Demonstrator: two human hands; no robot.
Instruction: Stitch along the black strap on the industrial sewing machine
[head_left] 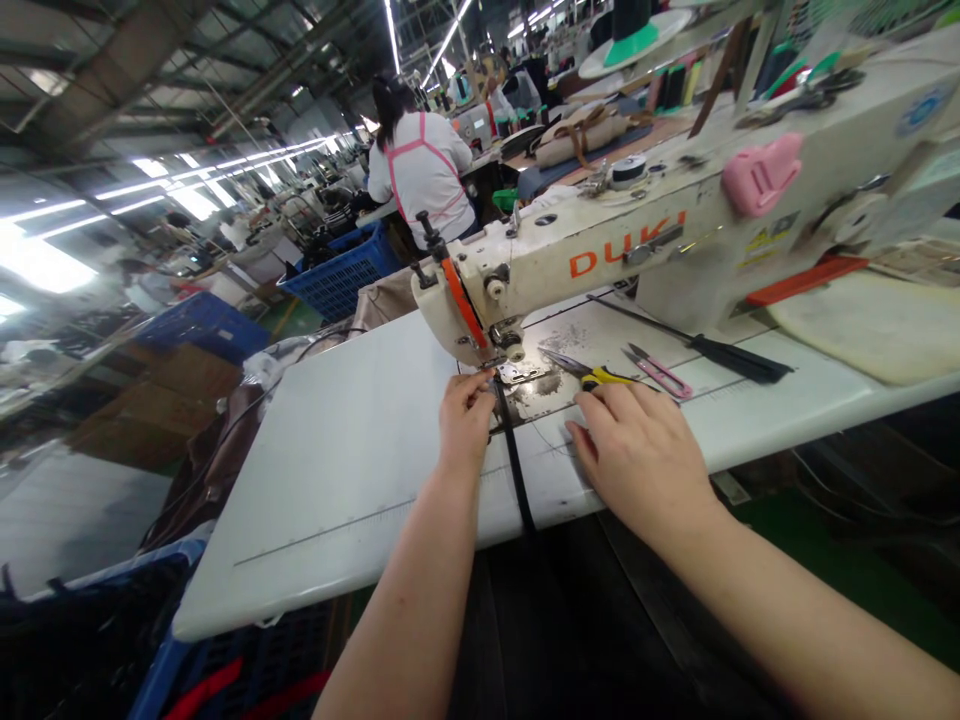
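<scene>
My left hand (466,420) is closed at the sewing machine's needle area, its fingertips on the end of a narrow black strap (513,455). From the presser foot, the strap runs down over the table's front edge toward my lap. My right hand (645,455) lies palm down on the table, thumb apart from the loosely bent fingers. It partly covers the yellow-and-black handle of a pair of scissors (596,377); no firm grip on them shows. Loose dark threads lie by the right thumb. The white sewing machine (547,260) stands just beyond both hands.
Pink thread snips (660,372) and a black-handled screwdriver (739,358) lie right of the scissors. The white tabletop (330,430) extends left. Blue crates (341,270) stand beyond it, and a person in a white top (424,170) sits ahead with their back turned.
</scene>
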